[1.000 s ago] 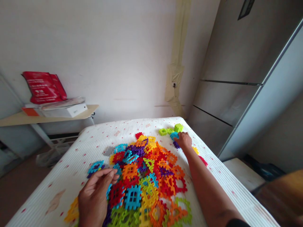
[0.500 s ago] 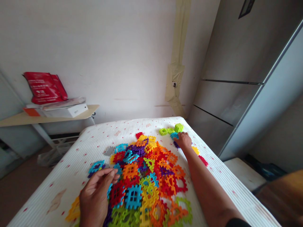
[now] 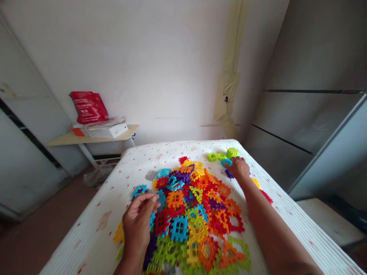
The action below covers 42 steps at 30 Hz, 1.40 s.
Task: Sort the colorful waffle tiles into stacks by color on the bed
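Blue toothed piece (image 3: 226, 162) lies at the right hand's (image 3: 240, 167) fingertips, near the cloth-covered desk's (image 3: 91, 244) far right corner (left hand (image 3: 140, 214), half-curled by the pile's (image 3: 179, 227) left side, is farther), can't tell whether either hand grips anything.

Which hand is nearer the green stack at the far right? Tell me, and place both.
Right. The right hand is just this side of the green stack; the left hand is much farther off, toward the left edge of the colorful pile.
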{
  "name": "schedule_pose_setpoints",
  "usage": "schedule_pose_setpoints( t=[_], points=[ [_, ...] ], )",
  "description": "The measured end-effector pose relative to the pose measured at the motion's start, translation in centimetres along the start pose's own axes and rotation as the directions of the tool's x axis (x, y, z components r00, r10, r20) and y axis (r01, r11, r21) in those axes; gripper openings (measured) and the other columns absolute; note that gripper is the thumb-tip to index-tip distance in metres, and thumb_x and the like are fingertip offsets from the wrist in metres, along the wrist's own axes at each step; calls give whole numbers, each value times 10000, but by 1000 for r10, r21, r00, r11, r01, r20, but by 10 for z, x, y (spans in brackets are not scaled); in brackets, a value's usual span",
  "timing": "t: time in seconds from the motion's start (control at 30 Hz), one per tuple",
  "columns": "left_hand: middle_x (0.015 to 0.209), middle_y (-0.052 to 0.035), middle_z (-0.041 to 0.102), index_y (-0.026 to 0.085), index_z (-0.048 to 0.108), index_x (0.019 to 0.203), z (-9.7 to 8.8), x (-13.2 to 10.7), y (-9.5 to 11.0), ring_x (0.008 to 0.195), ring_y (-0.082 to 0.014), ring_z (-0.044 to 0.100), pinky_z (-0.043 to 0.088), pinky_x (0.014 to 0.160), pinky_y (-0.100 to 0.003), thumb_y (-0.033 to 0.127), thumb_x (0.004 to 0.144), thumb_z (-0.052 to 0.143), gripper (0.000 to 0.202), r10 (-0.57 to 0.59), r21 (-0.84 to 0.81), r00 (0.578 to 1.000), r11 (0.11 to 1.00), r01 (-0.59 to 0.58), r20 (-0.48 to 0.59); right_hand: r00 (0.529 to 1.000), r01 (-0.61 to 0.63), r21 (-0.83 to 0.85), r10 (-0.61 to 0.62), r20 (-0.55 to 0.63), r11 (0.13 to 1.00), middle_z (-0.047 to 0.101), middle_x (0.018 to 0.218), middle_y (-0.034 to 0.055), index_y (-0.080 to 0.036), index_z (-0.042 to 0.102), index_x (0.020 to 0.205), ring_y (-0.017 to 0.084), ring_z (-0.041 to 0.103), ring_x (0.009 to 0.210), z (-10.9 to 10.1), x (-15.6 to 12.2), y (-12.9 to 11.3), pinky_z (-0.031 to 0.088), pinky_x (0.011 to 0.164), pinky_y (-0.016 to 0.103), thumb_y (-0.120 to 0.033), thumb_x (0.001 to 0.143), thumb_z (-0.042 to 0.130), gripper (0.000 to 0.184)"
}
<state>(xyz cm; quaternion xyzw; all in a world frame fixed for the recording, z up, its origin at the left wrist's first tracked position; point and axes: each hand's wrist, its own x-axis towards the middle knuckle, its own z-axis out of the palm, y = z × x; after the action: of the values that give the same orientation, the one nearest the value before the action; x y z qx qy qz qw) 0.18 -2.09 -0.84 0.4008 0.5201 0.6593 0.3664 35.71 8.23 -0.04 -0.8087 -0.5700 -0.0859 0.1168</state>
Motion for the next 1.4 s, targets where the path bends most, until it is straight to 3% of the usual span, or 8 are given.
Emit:
schedule_pose_setpoints(
  t=[0.17, 0.27, 0.4, 0.5, 0.6, 0.73, 1.07, 1.4],
  points=[
    [679, -11, 652, 176, 674, 793, -17, 12, 11, 616, -149, 588, 458, 578, -248, 376, 630, 697, 260, 106, 230, 992, 969, -88, -65, 994, 82, 47, -79, -79, 996, 635, 1045, 109, -165, 640, 1079, 242, 529, 1028, -8, 2, -5, 424, 753, 299, -409, 860, 476, 367],
    [699, -21, 669, 203, 705, 760, -26, 20, 12, 666, -177, 609, 465, 633, -276, 360, 635, 673, 203, 164, 400, 986, 903, -159, 20, 989, 116, 80, -107, -102, 990, 638, 1057, 100, -169, 649, 1075, 232, 544, 1015, -12, 3, -8, 423, 766, 295, -379, 860, 477, 346],
    [788, -39, 698, 239, 719, 723, -29, 26, 5, 819, -220, 624, 456, 782, -337, 299, 670, 627, 122, 206, 613, 932, 708, -352, 298, 982, 147, 122, -129, -140, 982, 640, 1057, 97, -179, 662, 1047, 221, 572, 968, -17, 2, -12, 428, 761, 295, -379, 847, 490, 331],
    [977, -59, 698, 239, 717, 876, -26, 24, 0, 992, -253, 587, 409, 897, -395, 290, 700, 605, 215, 180, 712, 889, 540, -448, 422, 973, 174, 138, -148, -178, 975, 646, 1043, 93, -182, 672, 1017, 219, 582, 943, -19, 2, -13, 431, 759, 299, -376, 839, 497, 316],
    [1171, -74, 636, 237, 661, 1069, -21, 20, -3, 1122, -279, 523, 352, 956, -444, 334, 728, 592, 361, 104, 784, 878, 410, -466, 468, 961, 212, 152, -178, -213, 965, 652, 1025, 92, -180, 678, 992, 219, 586, 935, -19, 2, -14, 434, 754, 298, -374, 833, 503, 306],
    [1276, -73, 567, 227, 569, 1213, -19, 16, -4, 1184, -270, 468, 314, 981, -451, 356, 762, 540, 470, 27, 835, 880, 303, -460, 474, 951, 242, 168, -199, -237, 956, 662, 982, 92, -181, 685, 971, 226, 600, 891, -20, 3, -14, 441, 716, 304, -388, 821, 506, 313],
    [1179, -86, 584, 222, 539, 1254, -14, 17, -6, 1120, -257, 488, 336, 957, -390, 353, 735, 530, 535, -44, 896, 911, 206, -393, 409, 946, 259, 174, -212, -246, 950, 663, 955, 101, -171, 685, 980, 249, 607, 887, -21, 1, -16, 445, 692, 316, -394, 817, 513, 325],
    [1073, -65, 639, 211, 606, 1076, -15, 16, -8, 1038, -245, 535, 364, 907, -405, 258, 693, 593, 386, 60, 849, 907, 330, -412, 417, 942, 262, 180, -211, -261, 948, 666, 970, 101, -175, 689, 975, 239, 607, 892, -23, 1, -17, 450, 707, 310, -386, 818, 511, 318]
  ],
)
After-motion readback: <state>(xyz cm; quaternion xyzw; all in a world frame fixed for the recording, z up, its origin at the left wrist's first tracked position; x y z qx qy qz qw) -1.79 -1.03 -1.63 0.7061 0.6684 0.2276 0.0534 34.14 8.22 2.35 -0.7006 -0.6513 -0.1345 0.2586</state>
